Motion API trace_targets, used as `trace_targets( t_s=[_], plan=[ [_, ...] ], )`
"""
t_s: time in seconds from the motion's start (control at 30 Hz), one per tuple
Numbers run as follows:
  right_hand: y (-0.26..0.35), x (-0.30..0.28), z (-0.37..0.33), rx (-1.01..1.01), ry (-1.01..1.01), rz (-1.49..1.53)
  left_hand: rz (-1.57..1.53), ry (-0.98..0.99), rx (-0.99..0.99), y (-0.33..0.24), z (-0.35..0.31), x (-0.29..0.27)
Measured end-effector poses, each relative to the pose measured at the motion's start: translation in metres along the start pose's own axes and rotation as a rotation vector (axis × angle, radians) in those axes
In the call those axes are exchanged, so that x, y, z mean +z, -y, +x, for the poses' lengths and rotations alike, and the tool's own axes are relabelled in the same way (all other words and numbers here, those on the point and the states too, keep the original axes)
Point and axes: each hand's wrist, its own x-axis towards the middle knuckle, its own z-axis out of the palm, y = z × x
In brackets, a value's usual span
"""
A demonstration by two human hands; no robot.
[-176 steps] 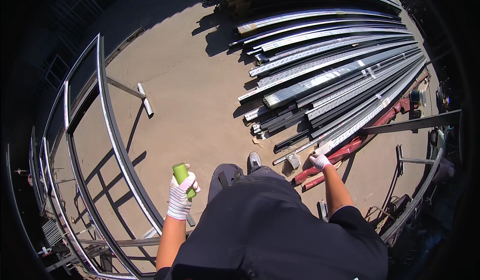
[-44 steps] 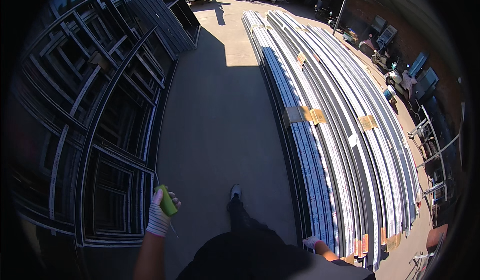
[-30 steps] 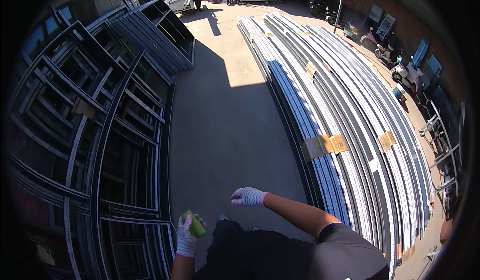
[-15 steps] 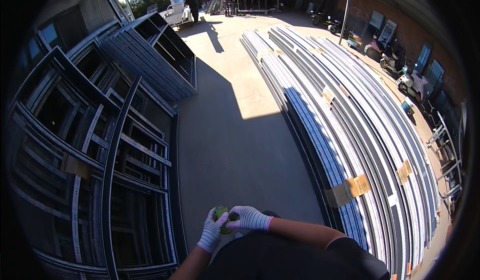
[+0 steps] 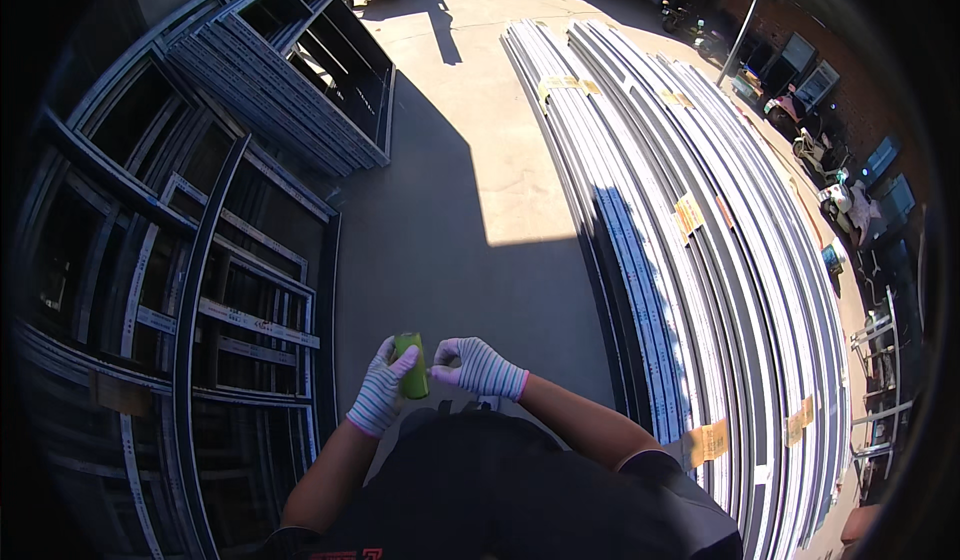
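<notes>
green cylinder [image 5: 411, 365], lower centre of frame: smooth-looking, slightly tilted; probably light, stiff, hardly fragile, perhaps slippery; best held round middle. your left hand [image 5: 381, 387], striped-knit gloved: wrapped round cylinder. your right hand [image 5: 478, 368], likewise gloved: fingers curled just beside cylinder; cannot tell whether anything pinched. right of frame: long straight profiles [image 5: 640, 310], hard-edged, brown wraps [image 5: 707, 442] across. left of frame: rigid rectangular frames [image 5: 260, 323], dark, pale-striped.

The left hand [image 5: 379, 388] is gripping, pointing toward one o'clock; the right hand [image 5: 484, 368] is pinching, aiming toward ten.
</notes>
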Motion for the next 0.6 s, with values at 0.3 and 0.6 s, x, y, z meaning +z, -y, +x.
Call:
trace_targets(
  t_s=[0.3, 0.6],
  plan=[
    [-0.021, -0.159, 0.196, 0.038, -0.029, 0.176, -0.297, 0.123, 0.054, -0.111, 0.205, 0.008],
    [-0.036, -0.314, 0.372, 0.1, -0.187, 0.389, -0.356, 0.22, -0.194, -0.233, 0.453, 0.035]
  ],
)
